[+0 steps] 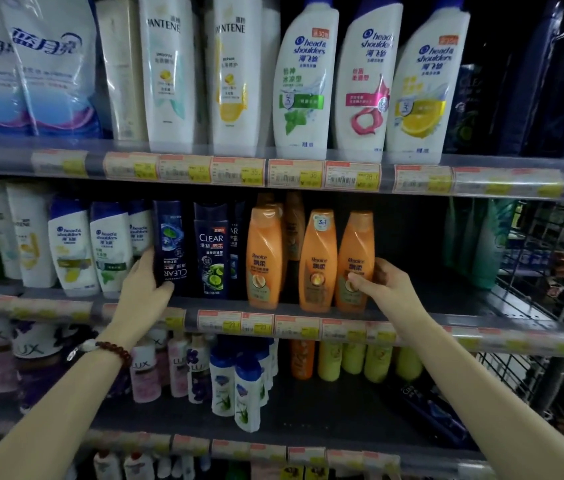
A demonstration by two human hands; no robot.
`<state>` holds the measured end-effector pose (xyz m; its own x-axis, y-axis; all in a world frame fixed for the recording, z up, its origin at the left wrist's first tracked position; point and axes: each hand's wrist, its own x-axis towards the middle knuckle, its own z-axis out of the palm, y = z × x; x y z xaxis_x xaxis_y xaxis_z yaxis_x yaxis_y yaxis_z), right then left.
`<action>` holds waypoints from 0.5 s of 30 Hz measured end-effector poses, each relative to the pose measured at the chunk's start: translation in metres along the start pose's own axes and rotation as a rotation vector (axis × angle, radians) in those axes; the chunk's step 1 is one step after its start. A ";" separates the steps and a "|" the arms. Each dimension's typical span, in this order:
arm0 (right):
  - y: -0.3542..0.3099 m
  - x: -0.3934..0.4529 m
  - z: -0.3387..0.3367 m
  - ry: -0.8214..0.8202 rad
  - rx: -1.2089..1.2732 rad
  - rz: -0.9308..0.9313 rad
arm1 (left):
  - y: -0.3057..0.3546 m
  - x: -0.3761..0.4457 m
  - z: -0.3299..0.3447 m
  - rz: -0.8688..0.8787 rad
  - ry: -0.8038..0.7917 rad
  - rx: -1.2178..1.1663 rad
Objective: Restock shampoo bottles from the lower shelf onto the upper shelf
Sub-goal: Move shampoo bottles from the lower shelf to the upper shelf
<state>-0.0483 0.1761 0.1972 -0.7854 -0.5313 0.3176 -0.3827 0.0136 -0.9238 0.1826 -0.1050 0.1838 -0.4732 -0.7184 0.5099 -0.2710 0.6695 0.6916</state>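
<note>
My left hand (145,282) grips a dark blue Clear shampoo bottle (170,242) that stands upside down on the middle shelf (412,332). My right hand (382,280) holds the rightmost of three orange Rejoice bottles (355,261), thumb on its front label. Another upright Clear bottle (212,249) stands between my hands. The shelf below (325,415) carries small white and blue bottles (247,389), Lux bottles (145,372) and yellow bottles (353,358).
The top shelf holds large Pantene bottles (167,67), Head & Shoulders bottles (304,77) and refill pouches (48,67). Small Head & Shoulders bottles (72,247) stand left of my left hand. A wire rack (550,278) sits at the right. A dark gap opens right of the orange bottles.
</note>
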 end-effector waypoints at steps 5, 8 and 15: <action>0.005 -0.015 0.000 0.152 -0.209 -0.066 | 0.004 -0.029 0.010 0.050 0.218 0.061; 0.014 -0.028 0.001 0.210 -0.266 -0.116 | 0.012 -0.052 0.018 0.144 0.230 0.092; 0.032 -0.060 0.004 0.283 -0.410 -0.298 | 0.048 -0.099 0.058 0.422 -0.082 0.137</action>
<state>-0.0121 0.2049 0.1475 -0.6927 -0.3165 0.6480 -0.7202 0.2555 -0.6451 0.1678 0.0092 0.1364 -0.6297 -0.3631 0.6867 -0.1460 0.9236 0.3545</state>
